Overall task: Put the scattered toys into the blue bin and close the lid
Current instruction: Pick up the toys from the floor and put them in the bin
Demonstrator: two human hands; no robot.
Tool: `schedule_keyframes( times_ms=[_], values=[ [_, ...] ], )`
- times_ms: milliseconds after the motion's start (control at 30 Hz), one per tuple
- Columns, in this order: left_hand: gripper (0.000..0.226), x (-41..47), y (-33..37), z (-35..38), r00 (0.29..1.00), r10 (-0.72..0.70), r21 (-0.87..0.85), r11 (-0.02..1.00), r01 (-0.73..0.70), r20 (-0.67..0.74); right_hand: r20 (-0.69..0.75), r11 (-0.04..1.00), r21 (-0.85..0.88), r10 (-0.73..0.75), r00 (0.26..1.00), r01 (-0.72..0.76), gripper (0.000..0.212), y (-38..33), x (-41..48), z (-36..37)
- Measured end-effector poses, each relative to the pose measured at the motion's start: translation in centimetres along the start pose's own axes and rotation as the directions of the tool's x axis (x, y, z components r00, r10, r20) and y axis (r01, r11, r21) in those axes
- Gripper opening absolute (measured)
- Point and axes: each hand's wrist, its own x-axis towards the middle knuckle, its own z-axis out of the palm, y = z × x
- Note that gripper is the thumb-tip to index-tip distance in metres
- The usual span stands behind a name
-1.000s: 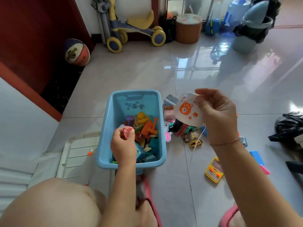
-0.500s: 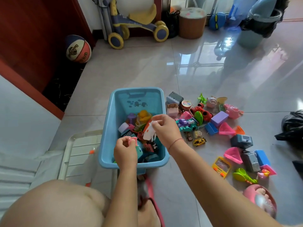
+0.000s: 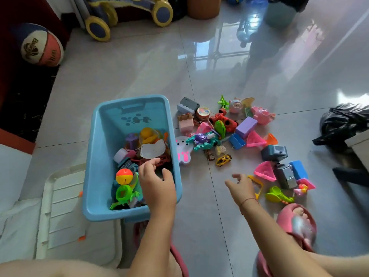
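Note:
The blue bin (image 3: 103, 126) stands open on the floor, partly filled with toys, with the white bear card (image 3: 152, 149) lying face down on top. My left hand (image 3: 157, 181) hovers over the bin's near right corner with loosely spread fingers and holds nothing. My right hand (image 3: 242, 184) reaches over the floor, open, its fingers just above a yellow toy calculator (image 3: 257, 184). Scattered toys lie right of the bin: a yellow car (image 3: 223, 159), a purple block (image 3: 246, 126), pink triangles (image 3: 264, 170), a green scoop (image 3: 278, 194). The white lid (image 3: 60, 204) lies on the floor left of the bin.
A basketball (image 3: 42, 45) sits at the far left by a dark red wall. A ride-on scooter (image 3: 127, 13) stands at the back. A black bag (image 3: 343, 124) lies at the right. My pink slippers (image 3: 295, 224) are near the toys.
My right hand dropped the bear card into the bin and swung right over the floor toys. My left hand let go of its small pink toy and opened.

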Motion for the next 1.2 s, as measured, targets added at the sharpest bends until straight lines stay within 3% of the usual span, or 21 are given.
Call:
schedule_keyframes(
  times_ms=[133,233,333,500,667,767,1000,1100,1200],
  values=[
    [0.022,-3.6,1.5,5.5,0.953,0.187,0.001,0.981,-0.193,0.239,-0.156,0.975,-0.016,0.217,0.964,-0.222,0.050,5.6,3.5,-1.1],
    [0.022,-5.2,0.7,10.7,0.861,0.144,0.048,0.980,-0.191,0.488,-0.201,0.952,-0.032,0.292,0.935,-0.304,0.062,7.9,5.6,-1.2],
    [0.036,-4.9,-1.5,16.2,0.760,0.046,0.186,0.958,-0.217,0.649,-0.236,0.957,-0.085,0.249,0.939,-0.276,0.073,8.7,7.1,-0.3],
    [0.056,-2.6,-4.1,23.3,0.647,-0.001,0.336,0.855,-0.394,0.762,-0.346,0.933,-0.259,0.151,0.926,-0.249,0.087,10.1,9.1,0.9],
    [0.058,-1.4,-4.8,27.8,0.590,0.015,0.407,0.710,-0.575,0.807,-0.389,0.940,-0.260,0.107,0.915,-0.221,0.093,10.8,10.2,2.4],
    [0.049,-1.8,-4.9,28.7,0.613,-0.012,0.446,0.697,-0.562,0.790,-0.376,0.967,-0.212,0.051,0.925,-0.139,0.103,10.9,10.7,2.8],
    [0.030,-2.4,-3.5,26.1,0.640,-0.159,0.411,0.872,-0.266,0.752,-0.319,0.967,-0.152,0.147,0.936,-0.204,0.111,9.4,10.0,1.8],
    [0.030,-2.9,-1.4,22.3,0.684,-0.085,0.294,0.936,-0.196,0.725,-0.336,0.979,-0.077,0.153,0.929,-0.189,0.106,7.1,8.5,1.1],
    [0.034,-3.0,1.0,17.0,0.761,0.071,0.139,0.968,-0.208,0.645,-0.340,0.998,0.032,0.062,0.938,-0.054,0.103,3.6,6.0,0.9]
  ],
)
